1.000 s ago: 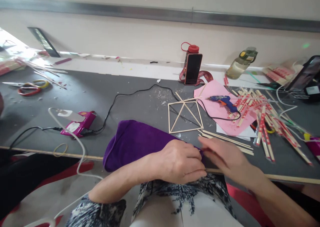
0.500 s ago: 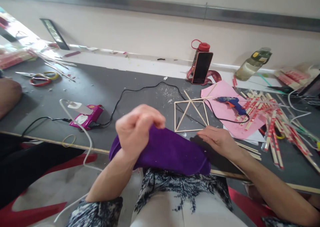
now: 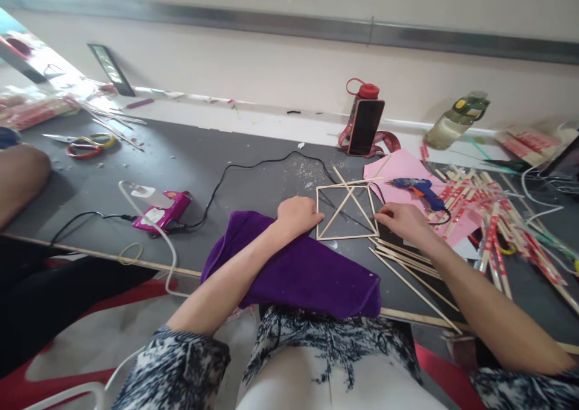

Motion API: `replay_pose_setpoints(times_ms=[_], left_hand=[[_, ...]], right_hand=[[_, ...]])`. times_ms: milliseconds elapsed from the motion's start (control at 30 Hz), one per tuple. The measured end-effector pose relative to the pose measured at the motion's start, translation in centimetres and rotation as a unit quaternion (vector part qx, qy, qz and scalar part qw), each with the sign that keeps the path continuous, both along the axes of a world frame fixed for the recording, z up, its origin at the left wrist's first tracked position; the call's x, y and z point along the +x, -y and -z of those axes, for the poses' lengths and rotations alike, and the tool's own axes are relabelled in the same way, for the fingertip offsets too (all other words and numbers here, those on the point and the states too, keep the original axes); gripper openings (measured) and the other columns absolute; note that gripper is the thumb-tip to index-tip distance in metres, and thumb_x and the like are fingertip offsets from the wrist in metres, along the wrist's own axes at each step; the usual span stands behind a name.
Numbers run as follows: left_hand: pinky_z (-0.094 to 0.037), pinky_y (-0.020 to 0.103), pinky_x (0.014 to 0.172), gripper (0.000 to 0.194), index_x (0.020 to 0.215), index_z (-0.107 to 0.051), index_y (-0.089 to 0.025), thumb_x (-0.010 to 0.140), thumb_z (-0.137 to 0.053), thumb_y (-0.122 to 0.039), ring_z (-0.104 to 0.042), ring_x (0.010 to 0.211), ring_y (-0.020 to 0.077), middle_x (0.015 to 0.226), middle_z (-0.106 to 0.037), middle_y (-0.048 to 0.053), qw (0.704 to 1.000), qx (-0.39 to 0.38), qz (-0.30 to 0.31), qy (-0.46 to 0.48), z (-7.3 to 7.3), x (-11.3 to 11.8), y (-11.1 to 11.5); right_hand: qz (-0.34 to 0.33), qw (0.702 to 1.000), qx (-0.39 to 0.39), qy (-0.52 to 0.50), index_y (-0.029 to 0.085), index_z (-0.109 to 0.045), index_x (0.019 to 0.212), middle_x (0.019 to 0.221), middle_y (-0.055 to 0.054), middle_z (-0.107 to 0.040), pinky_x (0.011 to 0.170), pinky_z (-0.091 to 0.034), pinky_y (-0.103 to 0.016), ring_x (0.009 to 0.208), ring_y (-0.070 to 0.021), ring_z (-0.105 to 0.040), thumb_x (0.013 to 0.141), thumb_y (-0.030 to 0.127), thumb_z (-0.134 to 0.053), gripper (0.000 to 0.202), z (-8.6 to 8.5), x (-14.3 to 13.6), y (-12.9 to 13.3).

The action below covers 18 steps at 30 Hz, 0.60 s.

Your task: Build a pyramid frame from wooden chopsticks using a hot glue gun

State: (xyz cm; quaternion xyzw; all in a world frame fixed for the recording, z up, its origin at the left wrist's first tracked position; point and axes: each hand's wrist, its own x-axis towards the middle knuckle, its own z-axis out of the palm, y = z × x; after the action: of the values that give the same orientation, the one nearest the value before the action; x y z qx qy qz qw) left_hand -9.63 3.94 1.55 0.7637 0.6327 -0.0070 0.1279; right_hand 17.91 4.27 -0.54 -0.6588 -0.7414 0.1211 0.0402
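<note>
A frame of thin wooden sticks, four-sided with sticks crossing inside it, lies on the grey table. My left hand is closed at its left side, thumb and fingertips on the stick there. At its right side, near the lower corner, my right hand pinches the frame's edge. Under my left forearm a purple cloth is spread over the table's front edge. Several loose wooden sticks lie fanned out below my right hand.
A blue glue gun rests on pink paper, beside a pile of red-wrapped sticks. A phone leans on a red-capped bottle. Leftward are a purple power strip, scissors and another person's arm.
My left hand has come down from above the purple cloth to the frame's left side. My right hand has moved up slightly along the right side. Loose sticks below it now show more fully, spread out.
</note>
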Motion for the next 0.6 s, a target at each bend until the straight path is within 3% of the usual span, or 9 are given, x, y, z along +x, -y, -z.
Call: replay_pose_setpoints(times_ms=[133, 600], left_hand=[[-0.049, 0.032, 0.072, 0.029, 0.083, -0.071, -0.018, 0.077, -0.051, -0.038, -0.065, 0.088, 0.0261, 0.086, -0.070, 0.011, 1.000, 0.002, -0.004, -0.008, 0.2, 0.1, -0.4], [-0.050, 0.030, 0.076, 0.028, 0.085, -0.072, -0.019, 0.076, -0.050, -0.035, -0.064, 0.091, 0.0245, 0.091, -0.070, 0.010, 0.999, 0.003, -0.037, 0.009, 0.1, -0.5, -1.5]], right_hand=[[0.008, 0.998, -0.010, 0.065, 0.022, -0.070, 0.084, 0.076, -0.005, -0.070, 0.055, -0.032, -0.027, 0.074, -0.0201, -0.062, 0.080, 0.047, -0.049, 0.033, 0.3, -1.1, -0.6], [0.015, 0.998, -0.015, 0.062, 0.022, -0.069, 0.084, 0.082, -0.006, -0.071, 0.056, -0.033, -0.027, 0.079, -0.0213, -0.063, 0.080, 0.044, -0.046, 0.032, 0.3, -2.4, -1.0]])
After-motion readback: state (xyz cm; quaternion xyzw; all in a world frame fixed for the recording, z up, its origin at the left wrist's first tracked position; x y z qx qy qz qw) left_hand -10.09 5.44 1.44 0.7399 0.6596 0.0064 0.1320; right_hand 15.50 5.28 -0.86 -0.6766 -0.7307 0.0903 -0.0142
